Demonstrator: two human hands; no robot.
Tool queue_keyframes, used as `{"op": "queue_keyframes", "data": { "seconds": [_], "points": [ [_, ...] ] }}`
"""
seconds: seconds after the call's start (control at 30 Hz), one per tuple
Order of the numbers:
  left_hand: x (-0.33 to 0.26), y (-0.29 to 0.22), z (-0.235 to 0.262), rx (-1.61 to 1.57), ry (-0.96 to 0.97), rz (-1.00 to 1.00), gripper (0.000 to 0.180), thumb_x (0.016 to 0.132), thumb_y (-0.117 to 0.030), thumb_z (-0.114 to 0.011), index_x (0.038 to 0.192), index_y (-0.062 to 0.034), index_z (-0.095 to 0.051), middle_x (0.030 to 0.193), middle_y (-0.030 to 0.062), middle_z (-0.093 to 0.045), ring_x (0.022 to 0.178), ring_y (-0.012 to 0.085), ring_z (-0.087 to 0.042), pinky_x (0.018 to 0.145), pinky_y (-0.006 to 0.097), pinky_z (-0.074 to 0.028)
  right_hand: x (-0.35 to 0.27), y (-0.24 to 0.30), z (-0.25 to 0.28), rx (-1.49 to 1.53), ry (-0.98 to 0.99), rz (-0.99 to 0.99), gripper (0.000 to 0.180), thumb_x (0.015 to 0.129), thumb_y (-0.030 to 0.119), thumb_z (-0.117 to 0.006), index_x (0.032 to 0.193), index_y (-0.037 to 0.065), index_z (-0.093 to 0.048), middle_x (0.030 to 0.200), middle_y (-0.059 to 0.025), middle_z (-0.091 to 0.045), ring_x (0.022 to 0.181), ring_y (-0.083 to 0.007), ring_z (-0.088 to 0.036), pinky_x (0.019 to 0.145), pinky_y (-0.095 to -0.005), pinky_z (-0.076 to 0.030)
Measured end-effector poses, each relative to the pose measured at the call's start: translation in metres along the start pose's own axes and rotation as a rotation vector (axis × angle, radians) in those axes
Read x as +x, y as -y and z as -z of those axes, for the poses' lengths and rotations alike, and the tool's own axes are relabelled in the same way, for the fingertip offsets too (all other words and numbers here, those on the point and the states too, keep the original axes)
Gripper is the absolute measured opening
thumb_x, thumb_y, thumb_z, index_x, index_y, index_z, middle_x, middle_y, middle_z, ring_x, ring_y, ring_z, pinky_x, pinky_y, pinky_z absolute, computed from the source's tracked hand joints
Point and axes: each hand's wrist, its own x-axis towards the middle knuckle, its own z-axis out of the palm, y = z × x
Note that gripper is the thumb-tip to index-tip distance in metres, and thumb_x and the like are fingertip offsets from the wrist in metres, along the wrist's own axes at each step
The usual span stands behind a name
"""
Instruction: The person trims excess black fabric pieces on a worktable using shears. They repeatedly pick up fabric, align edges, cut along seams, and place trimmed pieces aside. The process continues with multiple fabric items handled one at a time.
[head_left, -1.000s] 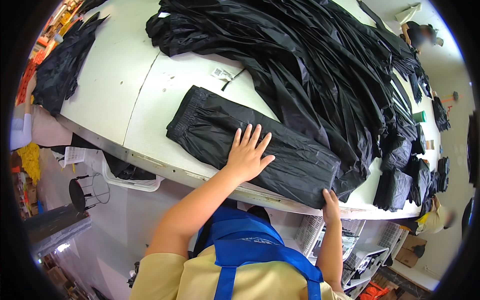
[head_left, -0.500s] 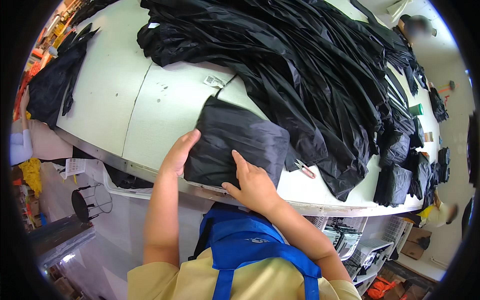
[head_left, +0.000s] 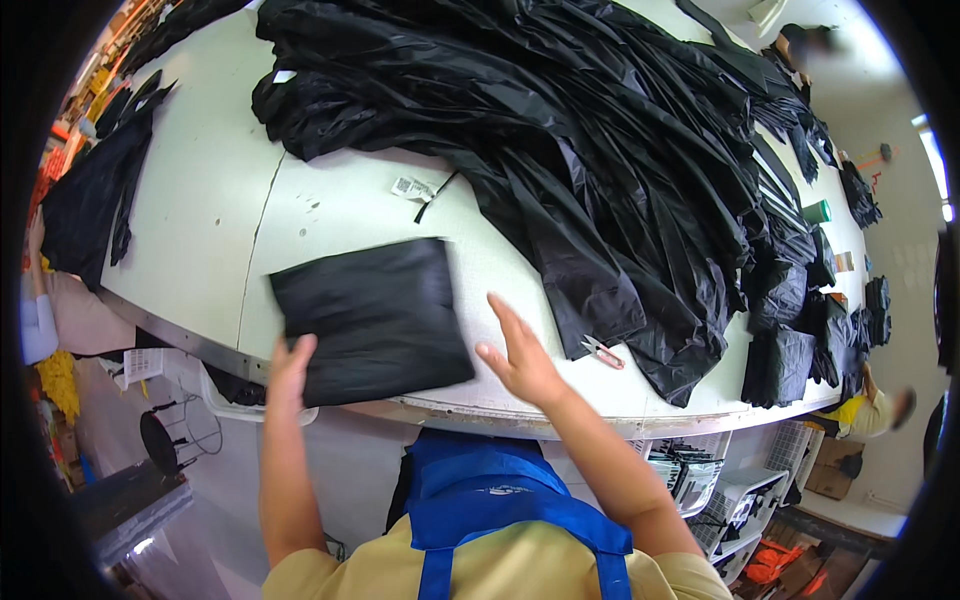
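One folded black garment [head_left: 378, 325], left edge within grip of left hand [head_left: 288, 374]; right hand [head_left: 526, 366] wide, apart.

At the near edge of the table [head_left: 190, 200], a folded garment [head_left: 375, 325] is showing between the left hand [head_left: 288, 375], touching its left side, and the right hand [head_left: 525, 362], just beside its right. Behind it a tag [head_left: 408, 188] is lying; a garment heap [head_left: 570, 130] is spreading behind and rightward, snips [head_left: 606, 355] are resting before it, bundles [head_left: 780, 366] are sitting farther right.
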Motion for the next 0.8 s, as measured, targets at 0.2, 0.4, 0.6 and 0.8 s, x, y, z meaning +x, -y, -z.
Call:
{"op": "queue_keyframes", "data": {
  "seconds": [0.2, 0.4, 0.6, 0.8],
  "points": [
    [0.031, 0.033, 0.125, -0.13, -0.395, -0.071, 0.063, 0.095, -0.037, -0.061, 0.143, -0.0045, -0.036, 0.135, 0.0116, -0.051, 0.116, 0.024, -0.056, 0.096, 0.035, -0.048, 0.143, -0.034, 0.067, -0.471, -0.495, 0.08, 0.073, 0.08, 0.036, -0.075, 0.135, 0.0, -0.042, 0.14, -0.0219, -0.042, 0.129, -0.039, -0.04, 0.106, -0.0479, -0.034],
    [0.054, 0.049, 0.142, -0.409, -0.564, 0.041, 0.069, 0.089, -0.044, -0.067, 0.136, -0.0035, -0.038, 0.125, 0.0152, -0.056, 0.107, 0.0279, -0.061, 0.087, 0.041, -0.055, 0.223, -0.037, 0.028, -0.946, -0.128, -0.05, 0.047, 0.076, 0.03, -0.074, 0.115, 0.009, -0.059, 0.107, -0.0093, -0.063, 0.107, -0.0274, -0.056, 0.09, -0.0411, -0.042],
    [0.038, 0.062, 0.134, -0.227, -0.862, -0.179, 0.069, 0.091, -0.035, -0.067, 0.141, -0.0012, -0.034, 0.136, 0.0172, -0.045, 0.122, 0.0291, -0.049, 0.1, 0.039, -0.044, 0.239, -0.001, 0.09, -0.686, -0.446, 0.441, 0.011, 0.076, 0.01, -0.061, 0.084, 0.011, -0.069, 0.082, -0.0066, -0.063, 0.082, -0.0294, -0.061, 0.075, -0.0435, -0.045],
    [0.002, -0.022, -0.042, 0.368, -0.562, -0.714, 0.065, 0.08, -0.003, -0.064, 0.139, -0.0033, -0.037, 0.138, 0.0151, -0.04, 0.128, 0.0287, -0.04, 0.106, 0.039, -0.036, 0.243, 0.111, 0.183, -0.246, -0.591, 0.436, 0.025, 0.083, -0.001, -0.057, 0.101, 0.009, -0.07, 0.091, -0.0082, -0.068, 0.083, -0.0211, -0.064, 0.077, -0.0264, -0.048]
  ]
}}
